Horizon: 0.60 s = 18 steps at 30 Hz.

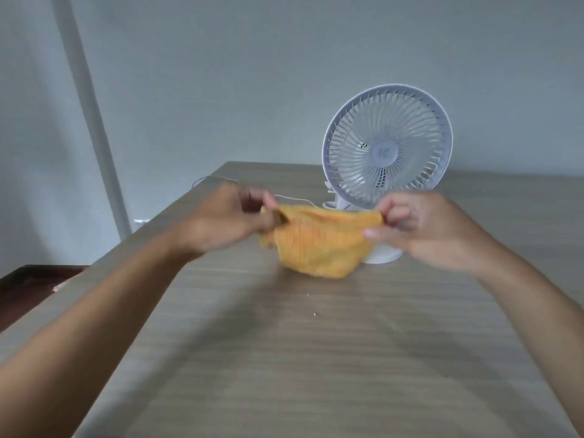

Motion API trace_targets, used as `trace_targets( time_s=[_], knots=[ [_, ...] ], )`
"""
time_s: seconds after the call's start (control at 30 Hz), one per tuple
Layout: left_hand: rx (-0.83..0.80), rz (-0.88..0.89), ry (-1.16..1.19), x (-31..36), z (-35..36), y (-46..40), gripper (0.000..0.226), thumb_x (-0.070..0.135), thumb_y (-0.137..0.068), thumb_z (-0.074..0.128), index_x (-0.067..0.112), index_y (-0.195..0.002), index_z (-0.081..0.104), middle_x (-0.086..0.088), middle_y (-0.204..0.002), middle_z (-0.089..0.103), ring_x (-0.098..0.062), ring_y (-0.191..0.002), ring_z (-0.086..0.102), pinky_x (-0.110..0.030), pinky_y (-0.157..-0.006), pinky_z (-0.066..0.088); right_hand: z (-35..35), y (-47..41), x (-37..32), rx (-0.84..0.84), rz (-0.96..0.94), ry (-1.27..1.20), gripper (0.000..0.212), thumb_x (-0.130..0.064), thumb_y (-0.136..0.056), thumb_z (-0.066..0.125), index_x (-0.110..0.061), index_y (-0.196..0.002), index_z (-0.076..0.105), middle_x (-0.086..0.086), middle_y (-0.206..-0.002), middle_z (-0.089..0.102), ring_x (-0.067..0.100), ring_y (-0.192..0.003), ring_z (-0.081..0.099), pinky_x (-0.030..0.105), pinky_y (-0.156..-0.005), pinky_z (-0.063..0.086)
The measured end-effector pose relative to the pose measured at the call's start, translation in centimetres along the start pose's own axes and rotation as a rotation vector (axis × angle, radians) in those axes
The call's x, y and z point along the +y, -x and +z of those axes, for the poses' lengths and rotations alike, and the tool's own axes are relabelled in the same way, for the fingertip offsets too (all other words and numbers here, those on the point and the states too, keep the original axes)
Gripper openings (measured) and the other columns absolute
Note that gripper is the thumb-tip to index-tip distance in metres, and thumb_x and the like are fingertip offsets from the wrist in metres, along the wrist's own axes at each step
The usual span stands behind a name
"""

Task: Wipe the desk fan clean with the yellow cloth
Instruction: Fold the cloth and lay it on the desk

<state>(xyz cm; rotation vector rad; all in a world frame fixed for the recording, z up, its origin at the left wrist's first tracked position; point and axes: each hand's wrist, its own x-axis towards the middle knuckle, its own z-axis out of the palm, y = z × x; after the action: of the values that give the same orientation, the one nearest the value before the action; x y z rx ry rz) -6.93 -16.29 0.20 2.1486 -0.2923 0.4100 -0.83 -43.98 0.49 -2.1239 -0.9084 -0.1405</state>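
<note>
Looks like prep, no wiping yet: left hand (232,216) and right hand (420,226) have fingers pinched on the yellow cloth (319,240), stretched just in front of the desk fan (387,147), so next it has to go up onto the grille.

My feed: single head-worn wide-angle view, facing forward and down across wooden desk (316,358); forearms enter from bottom corners; grey wall (252,74) beyond.

Both hands (234,216) (423,229) raised, fingers pinched.
</note>
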Motion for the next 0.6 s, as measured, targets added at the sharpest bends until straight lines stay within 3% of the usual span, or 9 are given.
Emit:
trace_targets(
  time_s=[0.13, 0.2, 0.27, 0.4, 0.6],
  knots=[
    [-0.600, -0.137, -0.054, -0.8, 1.4, 4.8, 0.004, 0.011, -0.077, 0.067, 0.012, -0.077, 0.071, -0.001, -0.069, 0.063, -0.011, -0.067, 0.055, -0.026, -0.069, 0.045, 1.6, 5.5, 0.4, -0.600, 0.139, -0.041, 0.017, -0.026, -0.081, 0.077, -0.020, -0.080, 0.062, 0.005, -0.079, 0.073, 0.010, -0.068, 0.058, 0.032, -0.068, 0.044],
    [-0.770, -0.176, -0.048, -0.9, 1.7, 5.7, 0.003, 0.009, -0.076, 0.066, 0.010, -0.077, 0.069, -0.007, -0.068, 0.056, -0.015, -0.067, 0.050, -0.027, -0.066, 0.042, 2.3, 6.7, 0.4, -0.763, 0.142, -0.061, 0.017, -0.026, -0.082, 0.076, -0.020, -0.080, 0.060, 0.003, -0.080, 0.071, 0.013, -0.070, 0.055, 0.034, -0.068, 0.042],
    [-0.835, -0.173, 0.000, -0.6, 1.7, 5.8, 0.002, 0.013, -0.072, 0.066, 0.011, -0.073, 0.067, -0.008, -0.067, 0.050, -0.015, -0.065, 0.046, -0.024, -0.063, 0.039, 2.4, 6.6, 0.2, -0.805, 0.119, -0.138, 0.016, -0.023, -0.084, 0.075, -0.025, -0.080, 0.060, 0.001, -0.077, 0.066, 0.014, -0.070, 0.052, 0.032, -0.067, 0.040],
    [-0.649, -0.226, 0.063, -1.6, 1.6, 3.5, 0.017, 0.008, -0.071, 0.060, 0.020, -0.061, 0.065, 0.010, -0.059, 0.052, -0.003, -0.058, 0.046, -0.013, -0.058, 0.038, 2.4, 4.1, 1.5, -0.551, 0.195, -0.245, 0.014, -0.012, -0.086, 0.072, -0.020, -0.080, 0.062, -0.003, -0.068, 0.064, 0.010, -0.061, 0.056, 0.024, -0.060, 0.048],
    [-0.310, -0.371, -0.077, -5.6, 4.3, -1.4, 0.010, 0.016, -0.079, 0.063, 0.010, -0.076, 0.070, -0.002, -0.072, 0.062, -0.016, -0.071, 0.059, -0.025, -0.062, 0.053, 4.5, -0.5, 5.6, -0.266, 0.382, -0.085, 0.005, -0.008, -0.083, 0.068, -0.009, -0.083, 0.063, 0.006, -0.073, 0.067, 0.013, -0.058, 0.059, 0.029, -0.052, 0.048]
  ],
)
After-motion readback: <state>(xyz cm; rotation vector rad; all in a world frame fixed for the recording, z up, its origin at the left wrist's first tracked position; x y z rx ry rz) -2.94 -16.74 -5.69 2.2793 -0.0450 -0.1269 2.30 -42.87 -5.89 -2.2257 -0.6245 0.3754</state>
